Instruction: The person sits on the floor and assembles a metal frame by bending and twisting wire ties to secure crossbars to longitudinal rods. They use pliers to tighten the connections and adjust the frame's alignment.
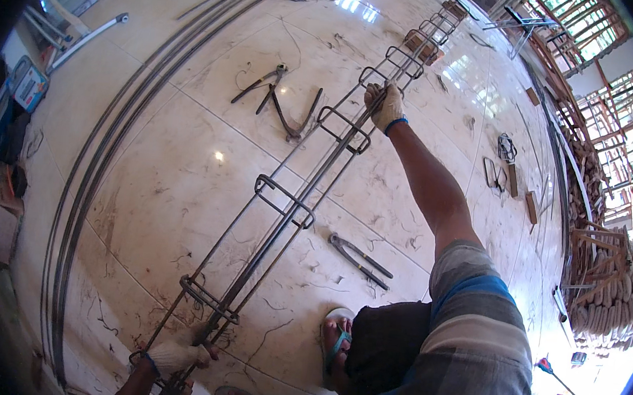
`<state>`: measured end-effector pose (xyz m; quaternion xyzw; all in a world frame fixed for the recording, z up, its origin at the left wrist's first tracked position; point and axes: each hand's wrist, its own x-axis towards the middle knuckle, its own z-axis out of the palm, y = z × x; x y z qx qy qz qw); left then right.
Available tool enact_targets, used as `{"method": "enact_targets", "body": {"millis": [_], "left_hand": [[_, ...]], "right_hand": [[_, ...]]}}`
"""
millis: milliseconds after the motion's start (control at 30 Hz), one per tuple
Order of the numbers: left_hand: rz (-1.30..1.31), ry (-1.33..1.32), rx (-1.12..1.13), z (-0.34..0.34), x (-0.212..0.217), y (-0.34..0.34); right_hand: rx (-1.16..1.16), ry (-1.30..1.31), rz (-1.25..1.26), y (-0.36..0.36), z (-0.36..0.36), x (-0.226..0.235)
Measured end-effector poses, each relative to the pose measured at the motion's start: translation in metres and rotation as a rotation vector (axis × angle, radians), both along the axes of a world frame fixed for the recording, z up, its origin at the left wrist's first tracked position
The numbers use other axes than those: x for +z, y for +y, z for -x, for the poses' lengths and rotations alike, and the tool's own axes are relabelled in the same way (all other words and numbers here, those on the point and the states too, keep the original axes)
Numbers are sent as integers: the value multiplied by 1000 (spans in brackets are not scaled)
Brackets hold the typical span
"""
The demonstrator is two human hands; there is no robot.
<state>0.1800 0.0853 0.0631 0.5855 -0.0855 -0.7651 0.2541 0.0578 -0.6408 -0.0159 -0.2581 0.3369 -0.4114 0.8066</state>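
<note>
Head view, looking down on a tiled floor (184, 156). A long rebar cage (285, 210), made of parallel steel rods bound at intervals by rectangular stirrups, lies on the floor with its long axis running diagonally from the lower left, near the person's feet, to the upper right, where its far end recedes toward stacked timber (602, 283). The right hand (383, 105), in a pale work glove with a blue cuff, is extended at full arm's length along the cage, fingers curled closed around the upper rods just beyond a stirrup. The left hand (176, 355), likewise gloved, is low and close to the body at the near end, closed on the rods beside the nearest stirrup. The right forearm lies roughly parallel to the cage. Pincers (360, 260) lie on the floor just right of the cage; further pincers (260, 86) and a bent rod (293, 120) lie to its left. Long loose rods (103, 141) curve along the floor's left margin. A sandalled foot (335, 342) rests near the cage.
</note>
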Motion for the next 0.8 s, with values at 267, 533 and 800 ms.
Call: {"method": "enact_targets", "body": {"millis": [267,533,800], "left_hand": [[-38,-65,-24,1,7,-1],[-49,-74,-71,1,-2,-2],[-306,-19,-348,-21,20,1]], "right_hand": [[-141,43,32,-26,16,8],[-69,26,85,-24,19,9],[83,-26,8,8,7,0]]}}
